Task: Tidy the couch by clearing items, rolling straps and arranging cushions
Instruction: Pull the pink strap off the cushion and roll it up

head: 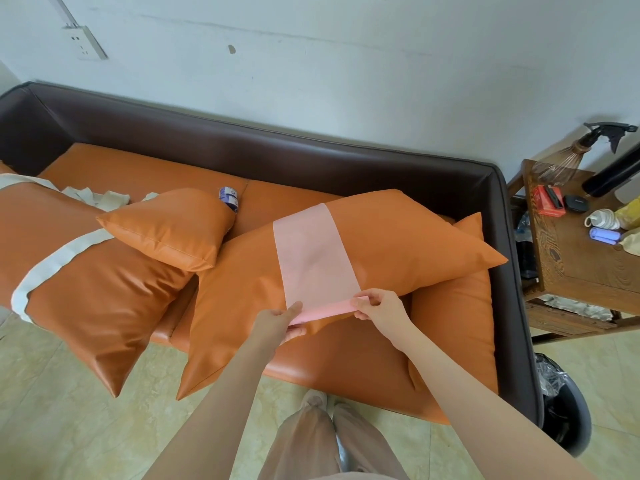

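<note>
A wide pale pink strap (313, 258) lies flat across a long orange cushion (398, 244) on the couch (277, 157). Its near end is folded into a darker pink roll. My left hand (277, 323) pinches the left end of that roll and my right hand (375, 306) pinches the right end. A white strap (52, 265) drapes over another large orange cushion (86, 289) at the left, and a small orange cushion (169, 226) rests between the two. A blue-and-white roll (229, 197) sits on the seat behind the small cushion.
A wooden side table (581, 265) at the right holds a red box, a white roll, blue rolls, a whisk and a spray bottle. A dark bin (561, 403) with a plastic liner stands at the couch's near right corner. Tiled floor lies in front.
</note>
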